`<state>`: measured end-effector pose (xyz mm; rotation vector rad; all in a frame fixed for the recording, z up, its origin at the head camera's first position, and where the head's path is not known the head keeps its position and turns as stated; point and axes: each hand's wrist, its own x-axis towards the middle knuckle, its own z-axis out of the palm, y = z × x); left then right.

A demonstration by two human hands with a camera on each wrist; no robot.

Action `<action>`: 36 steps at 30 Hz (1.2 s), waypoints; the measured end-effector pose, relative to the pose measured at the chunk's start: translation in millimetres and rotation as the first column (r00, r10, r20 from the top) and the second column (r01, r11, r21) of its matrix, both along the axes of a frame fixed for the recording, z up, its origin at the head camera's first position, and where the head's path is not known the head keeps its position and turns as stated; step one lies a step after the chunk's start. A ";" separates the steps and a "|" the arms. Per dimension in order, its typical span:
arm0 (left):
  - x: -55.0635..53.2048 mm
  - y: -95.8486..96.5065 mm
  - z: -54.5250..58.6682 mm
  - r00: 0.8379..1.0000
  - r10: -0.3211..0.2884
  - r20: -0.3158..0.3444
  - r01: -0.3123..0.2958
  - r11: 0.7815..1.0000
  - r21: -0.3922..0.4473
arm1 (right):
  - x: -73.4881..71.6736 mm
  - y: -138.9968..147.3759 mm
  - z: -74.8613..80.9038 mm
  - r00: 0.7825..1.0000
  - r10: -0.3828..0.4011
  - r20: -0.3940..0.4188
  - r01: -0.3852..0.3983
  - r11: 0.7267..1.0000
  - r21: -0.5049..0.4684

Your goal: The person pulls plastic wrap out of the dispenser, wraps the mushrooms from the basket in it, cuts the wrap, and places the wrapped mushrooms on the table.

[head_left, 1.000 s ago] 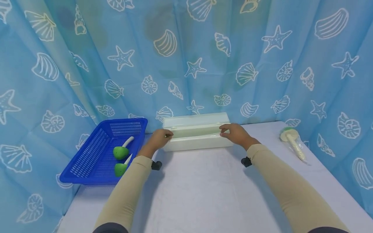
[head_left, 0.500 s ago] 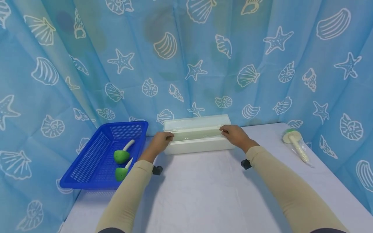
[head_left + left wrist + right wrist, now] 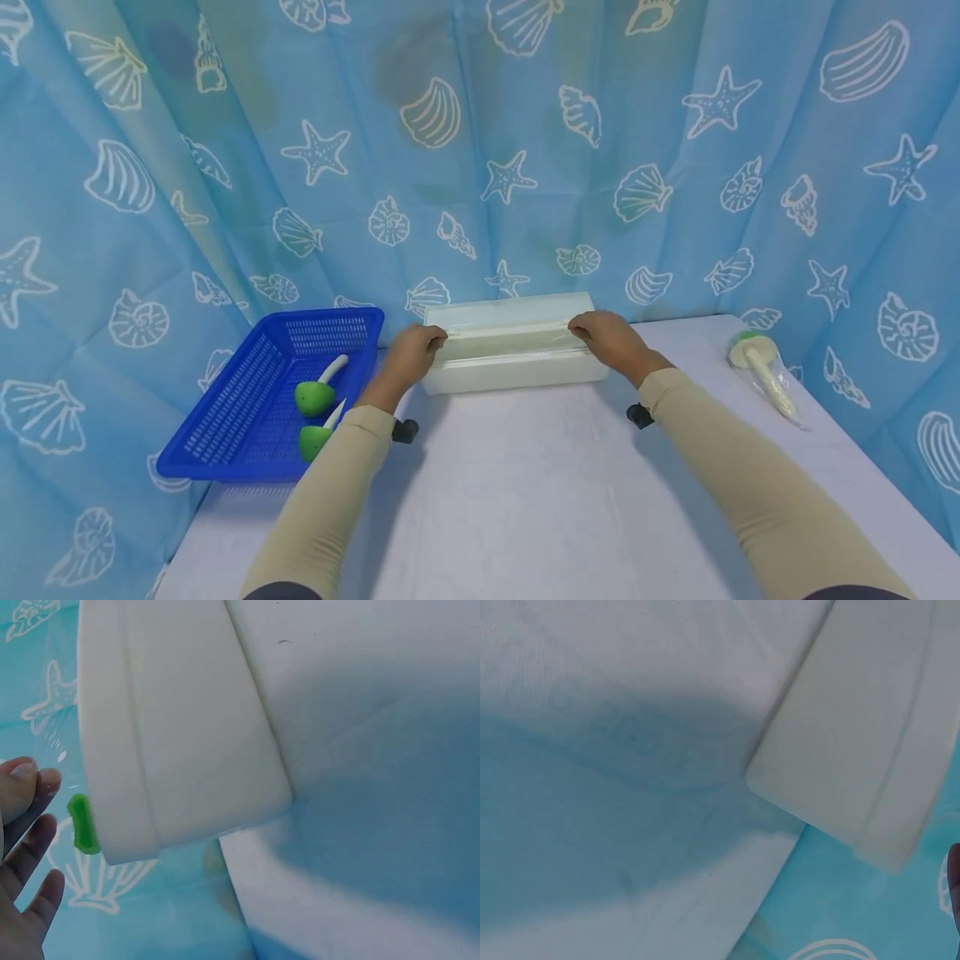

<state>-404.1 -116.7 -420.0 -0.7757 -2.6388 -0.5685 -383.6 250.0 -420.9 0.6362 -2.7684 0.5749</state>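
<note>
A long white box (image 3: 517,372), its lid (image 3: 510,311) raised at the back, stands at the table's far edge. A sheet of clear plastic film (image 3: 510,342) stretches above the opening between both hands. My left hand (image 3: 414,354) pinches the film's left end; in the left wrist view the transparent film (image 3: 56,742) shows by the thumb and index finger, the other fingers apart. A green tab (image 3: 82,825) sticks out at the box's rim. My right hand (image 3: 611,342) pinches the film's right end; the right wrist view catches just a fingertip (image 3: 954,877).
On the left is a blue plastic basket (image 3: 225,392) holding two green dome-headed things (image 3: 315,398) with pale handles. Far right lies a pale-handled thing with a green top (image 3: 765,371), wrapped in clear plastic. A blue shell-patterned curtain (image 3: 510,125) hangs behind the white-covered table (image 3: 517,483).
Both hands have risen slightly above the box, drawing the clear film up. The right fingers, spread apart a second ago, have come together on it. Basket and box stay put.
</note>
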 end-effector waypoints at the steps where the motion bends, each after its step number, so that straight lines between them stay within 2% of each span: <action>1: 0.1 -0.4 1.7 1.000 0.000 -0.019 -0.001 1.000 -0.004 | -0.3 -0.2 2.3 1.000 0.003 -0.009 -0.003 1.000 0.001; 6: 1.4 -4.1 9.5 0.999 0.004 -0.053 -0.005 1.000 -0.011 | 1.6 -1.9 15.1 1.000 -0.012 0.001 0.012 1.000 0.019; 13: 5.3 -5.9 24.8 0.999 0.026 -0.037 -0.027 0.999 -0.033 | 3.1 -0.4 25.1 0.999 -0.044 0.010 0.044 0.999 0.029; 19: 8.2 -7.1 34.2 0.997 0.024 -0.067 -0.026 0.999 -0.036 | 1.4 0.9 30.1 0.999 -0.007 -0.048 0.008 0.999 0.034; 23: 7.9 -9.5 39.3 0.995 0.019 -0.098 -0.023 0.999 -0.037 | 0.7 0.4 36.4 0.999 0.004 -0.052 -0.003 1.000 0.030; 28: 6.9 -10.6 46.8 0.991 0.008 -0.134 -0.012 1.000 -0.029 | 4.1 -1.4 46.3 0.998 0.002 -0.068 0.000 1.000 0.020; 36: 7.8 -11.0 58.6 0.990 0.013 -0.139 -0.014 1.000 -0.003 | 9.5 -6.1 59.0 0.998 -0.037 -0.043 0.037 0.999 0.017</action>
